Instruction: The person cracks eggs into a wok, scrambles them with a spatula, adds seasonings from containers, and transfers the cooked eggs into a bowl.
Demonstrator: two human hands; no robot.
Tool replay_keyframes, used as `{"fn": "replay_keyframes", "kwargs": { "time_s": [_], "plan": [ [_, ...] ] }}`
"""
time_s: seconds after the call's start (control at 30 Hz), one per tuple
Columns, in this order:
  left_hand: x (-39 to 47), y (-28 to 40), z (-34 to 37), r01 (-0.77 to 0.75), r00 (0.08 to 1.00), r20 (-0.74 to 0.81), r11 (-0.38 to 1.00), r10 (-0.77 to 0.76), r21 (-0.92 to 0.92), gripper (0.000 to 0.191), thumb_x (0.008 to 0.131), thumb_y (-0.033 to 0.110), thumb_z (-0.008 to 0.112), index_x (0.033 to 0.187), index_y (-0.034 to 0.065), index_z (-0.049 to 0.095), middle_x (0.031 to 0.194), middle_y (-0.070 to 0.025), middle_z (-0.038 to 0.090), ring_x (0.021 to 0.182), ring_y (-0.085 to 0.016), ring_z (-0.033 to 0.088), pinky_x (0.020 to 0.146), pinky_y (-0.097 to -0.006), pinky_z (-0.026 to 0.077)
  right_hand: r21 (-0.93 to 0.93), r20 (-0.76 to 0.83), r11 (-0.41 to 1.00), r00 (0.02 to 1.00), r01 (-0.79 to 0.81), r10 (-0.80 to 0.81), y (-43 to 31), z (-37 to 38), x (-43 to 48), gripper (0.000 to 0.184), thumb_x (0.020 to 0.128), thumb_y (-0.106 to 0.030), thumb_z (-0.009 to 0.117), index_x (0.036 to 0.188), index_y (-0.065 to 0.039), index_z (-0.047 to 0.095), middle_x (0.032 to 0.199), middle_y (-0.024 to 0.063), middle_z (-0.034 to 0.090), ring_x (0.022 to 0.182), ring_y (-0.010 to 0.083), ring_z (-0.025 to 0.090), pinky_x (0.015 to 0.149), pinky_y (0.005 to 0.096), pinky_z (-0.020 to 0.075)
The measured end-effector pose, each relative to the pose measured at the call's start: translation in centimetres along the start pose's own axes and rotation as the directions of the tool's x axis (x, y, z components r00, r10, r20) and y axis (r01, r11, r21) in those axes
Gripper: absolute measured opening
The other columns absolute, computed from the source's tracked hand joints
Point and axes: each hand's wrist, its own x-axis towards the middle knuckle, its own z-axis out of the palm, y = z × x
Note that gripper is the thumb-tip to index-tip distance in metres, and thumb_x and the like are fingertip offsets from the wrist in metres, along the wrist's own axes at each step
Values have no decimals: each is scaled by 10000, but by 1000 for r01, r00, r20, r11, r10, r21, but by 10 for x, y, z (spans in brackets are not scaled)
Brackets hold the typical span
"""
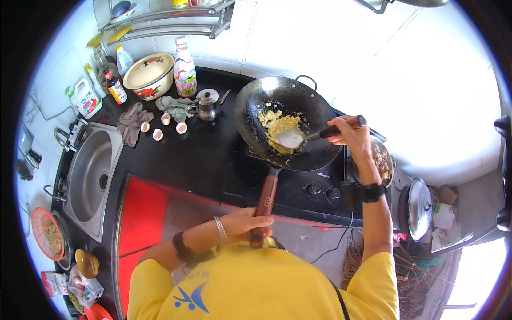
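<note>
My left hand (250, 226) is closed around the wooden handle (267, 196) of a dark metal wok (320, 108) over the hob. Held in my right hand (354, 138) is the black grip of a metal spatula (290, 139), its blade against yellow scrambled egg (284, 125) inside the wok. The egg lies in crumbled pieces, and small bits stick to the wok's wall. Left of the wok stands a small metal teapot (208, 105) with a spout. Several empty eggshells (181, 128) rest on the black counter (200, 160) near grey cloths (134, 122).
A steel sink (90, 180) is set into the counter at left. Behind the cloths stand a lidded enamel basin (149, 76) and bottles (185, 68). Beyond my right wrist is a pan of browned food (382, 162), with a metal lid (420, 208) farther right. Hob knobs (313, 188) face me.
</note>
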Motion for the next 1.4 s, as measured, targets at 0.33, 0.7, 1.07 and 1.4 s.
{"fn": "replay_keyframes", "kwargs": {
  "time_s": [0.33,0.7,1.07,1.4],
  "plan": [
    [-3,-1,10,-43,995,-86,999,45,20,220,903,250,599,950,81,466,763,-71,590,634,-181,596,519,-308,440,-37,-13,998,999,-48,47,3,-15,13,186,809,-165,605,808,0,689,712,113,662,512,175,653,439,232,532],
    [-16,-10,30,-61,939,-321,981,120,186,378,941,331,498,1235,105,426,865,-116,617,681,-182,621,520,-260,472,14,737,505,332,863,-589,-16,-22,-8,266,600,84,612,818,-45,529,719,73,557,682,253,608,603,313,474],
    [-143,138,-37,-304,-41,-448,416,893,857,164,851,181,617,943,45,618,786,-14,637,648,-73,580,528,-220,462,-281,760,242,370,928,-534,43,-1,-89,252,717,-69,591,966,-108,612,1141,90,580,908,262,560,777,338,443],
    [-229,318,-122,-419,-42,-237,198,971,886,177,890,164,613,1011,36,624,839,-51,643,668,-101,587,580,-230,479,-421,-303,876,874,234,-379,26,-36,-145,290,831,-22,551,1115,-61,594,1156,126,622,871,216,634,766,318,508]
  ]
}}
